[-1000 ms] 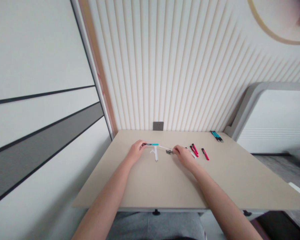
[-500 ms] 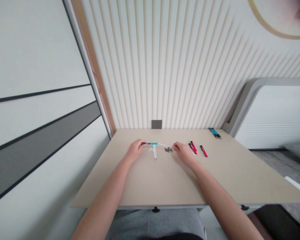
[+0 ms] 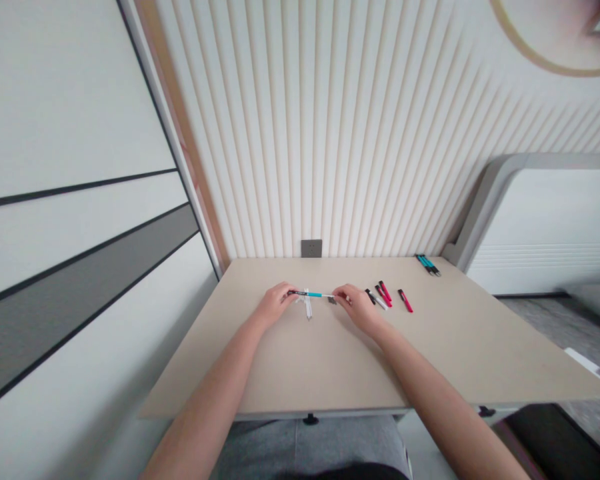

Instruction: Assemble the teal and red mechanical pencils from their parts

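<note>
Above the table, my left hand pinches the black end of a blue-and-black pen barrel, which lies nearly level. My right hand has its fingertips closed on a thin white pen refill that runs into the barrel's right end. Only a short length of the refill shows between barrel and fingers. Below the barrel lie several white refills, with small white pieces beside them. A few small dark parts are partly hidden by my right hand.
Right of my right hand lie a white-and-black pen piece and red-and-black pen pieces. Several blue-and-black pen pieces rest at the table's back right. A ribbed wall with a dark socket borders the table.
My right hand has moved left toward my left hand, and the refill has slid further into the barrel. The barrel sits slightly lower. The white-and-black piece on the right has come into view.
</note>
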Tool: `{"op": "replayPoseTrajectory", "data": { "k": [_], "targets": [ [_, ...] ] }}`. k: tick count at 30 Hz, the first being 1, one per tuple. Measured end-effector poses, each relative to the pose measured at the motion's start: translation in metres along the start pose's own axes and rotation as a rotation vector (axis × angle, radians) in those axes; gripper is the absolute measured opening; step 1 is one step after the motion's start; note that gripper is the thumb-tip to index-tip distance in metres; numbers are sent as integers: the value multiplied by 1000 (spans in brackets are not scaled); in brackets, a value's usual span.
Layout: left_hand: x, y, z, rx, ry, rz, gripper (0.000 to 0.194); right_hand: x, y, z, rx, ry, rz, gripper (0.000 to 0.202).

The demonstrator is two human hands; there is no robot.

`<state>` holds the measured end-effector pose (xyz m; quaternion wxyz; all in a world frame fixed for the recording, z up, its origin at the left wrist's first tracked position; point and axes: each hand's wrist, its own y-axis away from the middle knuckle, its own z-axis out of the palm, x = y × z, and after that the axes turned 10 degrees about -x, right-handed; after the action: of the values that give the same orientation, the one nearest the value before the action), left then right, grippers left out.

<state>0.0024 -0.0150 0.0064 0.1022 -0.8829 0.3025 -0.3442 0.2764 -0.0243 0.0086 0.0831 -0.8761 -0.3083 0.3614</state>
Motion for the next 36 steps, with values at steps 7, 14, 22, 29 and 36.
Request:
{"op": "replayPoseTrajectory", "data": {
  "k": [7,14,22,29,36],
  "targets": [
    [7,0,-2,8,59,-23,15,-1,0,4,104,-119,-14,14],
    [15,0,-3,-27,73,3,17,0,1,3,136,-232,72,22],
    [10,0,1,-52,26,-6,18,-10,1,0,176,-189,112,22],
    [8,-2,4,-67,11,-12,18,-7,-1,1,90,-174,170,33],
    [3,-1,0,34,30,-100,22,3,-2,7,104,-153,144,35]
  ]
}}
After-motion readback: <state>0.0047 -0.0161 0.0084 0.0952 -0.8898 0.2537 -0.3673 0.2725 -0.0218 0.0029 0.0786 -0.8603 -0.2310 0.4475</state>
